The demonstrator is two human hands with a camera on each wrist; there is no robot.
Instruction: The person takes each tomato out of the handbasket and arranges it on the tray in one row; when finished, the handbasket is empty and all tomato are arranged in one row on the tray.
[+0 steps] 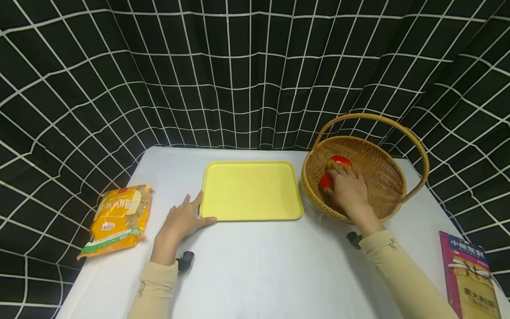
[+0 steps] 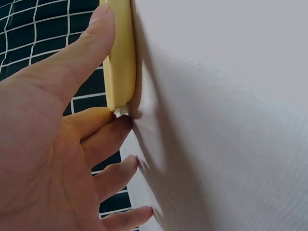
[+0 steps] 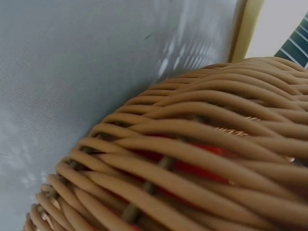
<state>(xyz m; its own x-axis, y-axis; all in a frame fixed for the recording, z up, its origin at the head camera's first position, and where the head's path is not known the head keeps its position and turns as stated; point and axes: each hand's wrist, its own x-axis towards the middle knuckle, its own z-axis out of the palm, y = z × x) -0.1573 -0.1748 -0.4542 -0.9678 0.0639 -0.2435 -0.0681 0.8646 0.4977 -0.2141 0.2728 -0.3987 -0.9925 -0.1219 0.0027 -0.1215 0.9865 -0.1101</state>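
A: Hands well apart here! The left hand (image 1: pixel 181 219) spreads its fingers at the near left corner of the yellow tray (image 1: pixel 251 190), thumb on the near edge.

B: And the left wrist view backs it: thumb laid against the tray's outer wall, a fingertip at the corner. Over to the right hand (image 1: pixel 351 190)?

A: Down inside the wicker basket (image 1: pixel 384 181), back of the hand up, partly covering a red piece (image 1: pixel 325 181), fingertips at a red-and-yellow piece (image 1: pixel 339 161)!

B: Gripped?

A: Cannot tell. The hand hides its own underside, and the right wrist view gives us weave, with red showing through the gaps.

B: That basket sits just right of the tray, handle (image 1: pixel 425 161) arching high.

A: Wider now: an orange food bag (image 1: pixel 119 217) on the white table (image 1: pixel 255 266), left of the left hand; a purple-and-tan packet (image 1: pixel 472 277) out by the right sleeve (image 1: pixel 402 270).

B: And behind it all, a black curtain (image 1: pixel 239 88) gridded in white!
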